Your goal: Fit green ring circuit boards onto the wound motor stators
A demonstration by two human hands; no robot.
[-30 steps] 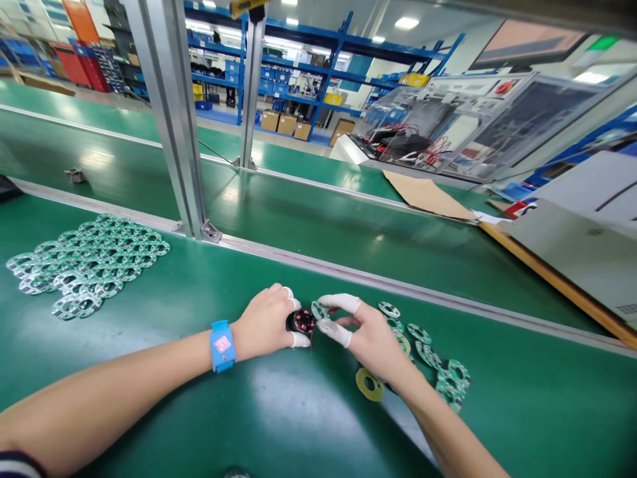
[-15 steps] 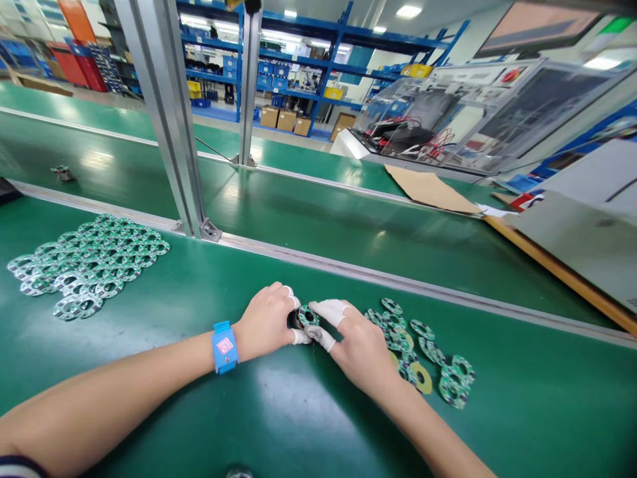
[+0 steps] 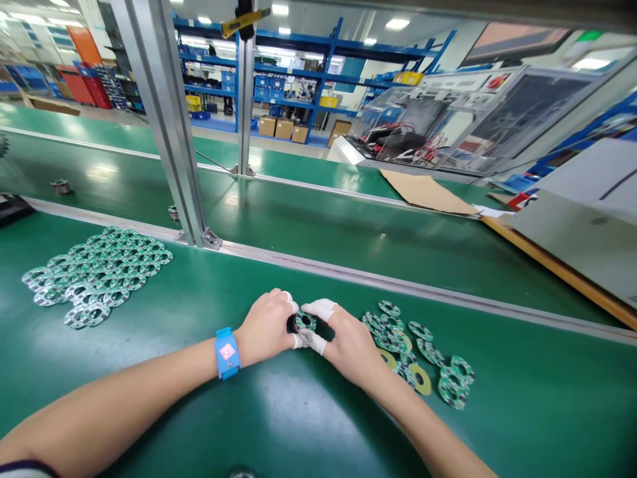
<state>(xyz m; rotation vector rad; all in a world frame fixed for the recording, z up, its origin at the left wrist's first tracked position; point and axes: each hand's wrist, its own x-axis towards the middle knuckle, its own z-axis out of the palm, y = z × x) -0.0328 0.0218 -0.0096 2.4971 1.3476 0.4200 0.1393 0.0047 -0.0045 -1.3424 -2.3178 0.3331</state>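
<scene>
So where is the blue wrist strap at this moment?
In the head view the blue wrist strap sits on the person's left wrist, lower centre, just behind the left hand, which meets the right hand over a small round part.

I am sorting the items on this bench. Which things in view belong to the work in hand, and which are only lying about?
In hand:
- left hand and right hand, gripping the black round part
- green ring board on that part
- loose ring boards beside the right hand

Lying about:
- large spread of ring boards
- cardboard sheet
- small part by the metal post
</scene>
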